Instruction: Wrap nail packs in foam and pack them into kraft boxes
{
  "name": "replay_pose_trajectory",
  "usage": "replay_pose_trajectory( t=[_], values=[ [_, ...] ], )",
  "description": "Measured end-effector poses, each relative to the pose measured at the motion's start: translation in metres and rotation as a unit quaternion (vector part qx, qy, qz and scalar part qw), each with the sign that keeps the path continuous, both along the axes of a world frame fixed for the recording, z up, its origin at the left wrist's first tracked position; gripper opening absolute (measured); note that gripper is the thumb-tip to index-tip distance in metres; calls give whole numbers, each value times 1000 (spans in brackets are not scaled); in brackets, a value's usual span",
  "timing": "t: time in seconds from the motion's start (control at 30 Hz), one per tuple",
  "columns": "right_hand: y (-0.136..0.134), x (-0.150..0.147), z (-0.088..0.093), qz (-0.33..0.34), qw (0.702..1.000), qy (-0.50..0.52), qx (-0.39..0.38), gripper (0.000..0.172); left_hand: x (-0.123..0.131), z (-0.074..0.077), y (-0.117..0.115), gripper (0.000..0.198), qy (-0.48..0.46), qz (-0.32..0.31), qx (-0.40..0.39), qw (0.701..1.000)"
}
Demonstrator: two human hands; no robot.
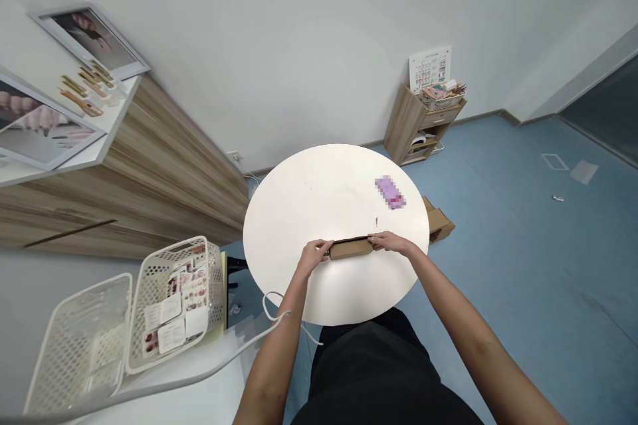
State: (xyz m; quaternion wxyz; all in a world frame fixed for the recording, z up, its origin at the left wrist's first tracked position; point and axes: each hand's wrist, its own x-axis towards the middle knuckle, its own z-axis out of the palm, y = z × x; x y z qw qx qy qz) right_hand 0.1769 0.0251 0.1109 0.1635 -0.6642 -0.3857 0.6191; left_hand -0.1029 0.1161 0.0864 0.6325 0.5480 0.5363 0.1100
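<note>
A small, long brown cardboard box rests at the near half of a round white table, a dark gap showing along its far edge. My left hand grips its left end, thumb and fingers closed on the cardboard. At the opposite end, my right hand pinches the far right corner. What lies inside the box is hidden. Beyond my right hand is a tiny brownish scrap, and farther back a purple, pixel-blurred flat item lies on the tabletop.
Left of the table stand a white basket of cards and another white basket. A pale cable runs near my left forearm. A wooden cabinet borders the left; a small shelf unit and an open carton are at right.
</note>
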Motion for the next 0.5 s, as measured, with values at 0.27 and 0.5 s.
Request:
replay_pose_trajectory(
  t=[0.27,0.5],
  values=[
    [0,0,3,1,1000,5,-11,49,-12,6,5,57,-63,-58,-47,995],
    [-2,2,-3,-7,1000,17,-2,59,-18,-5,8,57,-71,-39,-57,995]
  ],
)
